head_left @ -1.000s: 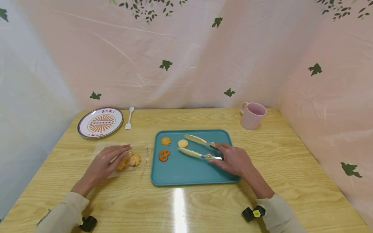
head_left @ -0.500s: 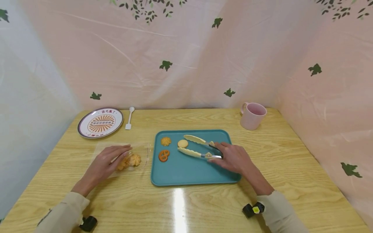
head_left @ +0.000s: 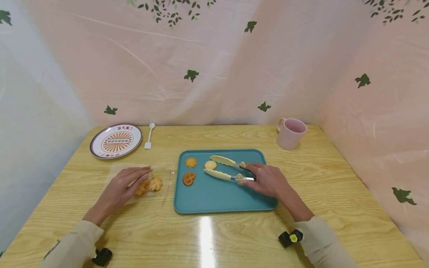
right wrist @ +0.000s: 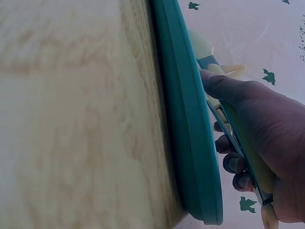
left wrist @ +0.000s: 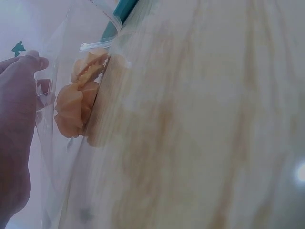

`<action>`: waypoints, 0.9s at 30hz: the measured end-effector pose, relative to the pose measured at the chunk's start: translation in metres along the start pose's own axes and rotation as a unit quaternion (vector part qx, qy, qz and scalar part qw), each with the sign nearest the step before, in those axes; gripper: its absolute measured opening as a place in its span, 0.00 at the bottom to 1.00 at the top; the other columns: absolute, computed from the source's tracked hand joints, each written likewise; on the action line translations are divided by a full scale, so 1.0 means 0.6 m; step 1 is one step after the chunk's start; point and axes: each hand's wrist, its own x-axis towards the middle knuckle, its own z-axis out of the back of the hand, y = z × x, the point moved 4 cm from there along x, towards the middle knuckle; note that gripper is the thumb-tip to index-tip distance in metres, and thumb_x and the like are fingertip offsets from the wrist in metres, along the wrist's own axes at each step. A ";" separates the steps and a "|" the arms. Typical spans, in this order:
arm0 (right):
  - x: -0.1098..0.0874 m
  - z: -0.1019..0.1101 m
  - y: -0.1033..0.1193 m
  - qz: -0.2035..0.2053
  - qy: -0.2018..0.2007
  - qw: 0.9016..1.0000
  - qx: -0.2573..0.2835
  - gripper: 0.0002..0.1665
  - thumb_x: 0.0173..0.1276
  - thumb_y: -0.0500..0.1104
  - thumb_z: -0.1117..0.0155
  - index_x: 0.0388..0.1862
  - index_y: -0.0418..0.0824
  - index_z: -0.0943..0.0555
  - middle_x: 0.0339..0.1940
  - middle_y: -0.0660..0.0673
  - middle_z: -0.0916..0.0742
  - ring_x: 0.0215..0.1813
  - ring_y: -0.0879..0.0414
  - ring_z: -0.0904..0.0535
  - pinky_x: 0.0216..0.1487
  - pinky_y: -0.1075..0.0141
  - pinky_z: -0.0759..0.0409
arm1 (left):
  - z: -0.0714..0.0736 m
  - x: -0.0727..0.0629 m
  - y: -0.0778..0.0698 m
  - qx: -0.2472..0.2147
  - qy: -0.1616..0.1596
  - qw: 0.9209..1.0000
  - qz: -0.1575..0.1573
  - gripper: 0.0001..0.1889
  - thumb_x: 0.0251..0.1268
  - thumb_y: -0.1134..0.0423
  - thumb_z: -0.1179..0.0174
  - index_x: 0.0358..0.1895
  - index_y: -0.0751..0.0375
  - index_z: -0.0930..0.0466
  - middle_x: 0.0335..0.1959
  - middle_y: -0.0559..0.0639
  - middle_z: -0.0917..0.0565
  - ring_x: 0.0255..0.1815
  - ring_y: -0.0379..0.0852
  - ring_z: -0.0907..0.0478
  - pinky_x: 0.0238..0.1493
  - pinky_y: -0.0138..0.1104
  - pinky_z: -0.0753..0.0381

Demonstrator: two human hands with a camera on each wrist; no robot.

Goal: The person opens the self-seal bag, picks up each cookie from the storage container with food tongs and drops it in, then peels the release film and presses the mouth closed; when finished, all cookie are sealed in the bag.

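In the head view my right hand grips a pair of tongs with cream scalloped tips and metal arms, low over the teal tray. The tong tips are spread on either side of a round pale cookie. Left of it on the tray are a flower-shaped cookie and a pretzel. My left hand holds a clear plastic bag lying left of the tray, its film raised at the fingers in the left wrist view. Flower-shaped cookies show inside the bag.
A patterned plate and a small white spoon lie at the back left of the wooden table. At the back right stands a pink mug. A pale leaf-print curtain hangs behind.
The tongs have shifted slightly left and their tips have closed in a little around the round cookie. My left hand and the bag look unmoved.
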 end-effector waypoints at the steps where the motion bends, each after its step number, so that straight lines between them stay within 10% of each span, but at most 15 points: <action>1: 0.001 0.000 0.000 0.001 0.000 1.000 0.001 0.37 0.63 0.62 0.25 0.61 0.37 0.16 0.40 0.43 0.12 0.28 0.51 0.18 0.24 0.57 0.20 | 0.000 0.000 0.000 0.000 0.001 1.000 0.001 0.21 0.58 0.79 0.30 0.56 0.63 0.13 0.57 0.56 0.13 0.56 0.57 0.18 0.69 0.24 0.36; 27: 0.001 0.002 0.000 0.014 0.003 1.000 -0.008 0.35 0.64 0.63 0.26 0.59 0.39 0.15 0.26 0.51 0.21 0.21 0.61 0.31 0.19 0.64 0.29 | 0.001 0.001 -0.003 -0.003 -0.001 1.000 0.001 0.21 0.59 0.78 0.30 0.57 0.63 0.14 0.57 0.55 0.13 0.56 0.57 0.18 0.68 0.25 0.35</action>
